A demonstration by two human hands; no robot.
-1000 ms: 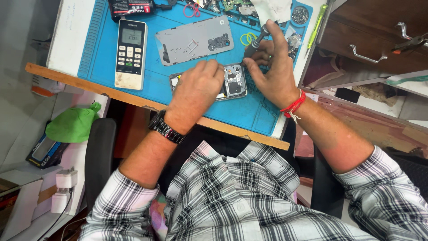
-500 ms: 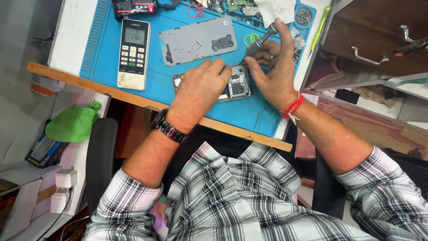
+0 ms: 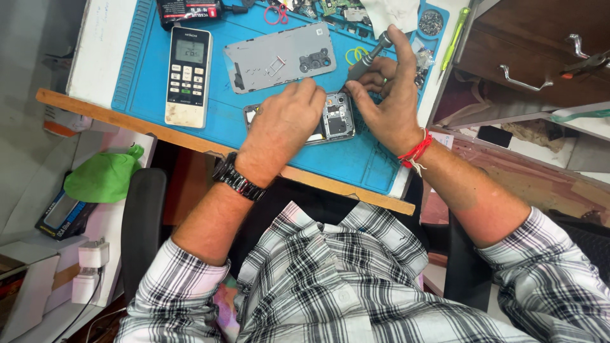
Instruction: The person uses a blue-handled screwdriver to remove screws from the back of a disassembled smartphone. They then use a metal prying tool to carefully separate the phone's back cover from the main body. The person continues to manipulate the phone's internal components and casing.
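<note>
The left hand [image 3: 286, 121] lay palm down across the opened phone [image 3: 333, 121], its fingers pressing on the phone's left part and pinning it to the blue mat [image 3: 159, 101] on the desk [image 3: 95, 105]. Its grip was flat and spread, wrapped around nothing. A dark watch [image 3: 238, 178] circled the wrist, and the forearm ran back toward a checked sleeve.

The right hand [image 3: 391, 105] stood just right of the phone, wrist bent. Its grip was closed on a grey screwdriver [image 3: 368, 57], thumb and fingers pinching the shaft while the forefinger stretched up along the handle. The screwdriver slanted, its tip down at the phone's upper right corner; whether the tip touched a screw could not be told. A red thread band [image 3: 416, 151] ringed that wrist.

The phone sat near the front edge of the mat, its inner parts bare. Its grey back cover [image 3: 279, 57] lay just behind it, and a white remote [image 3: 186, 76] rested well to the left.

Compared with a second before, the right hand had risen from lying low on the phone, and the screwdriver stood steeper with the forefinger now straightened. The left hand had kept its place on the phone.
</note>
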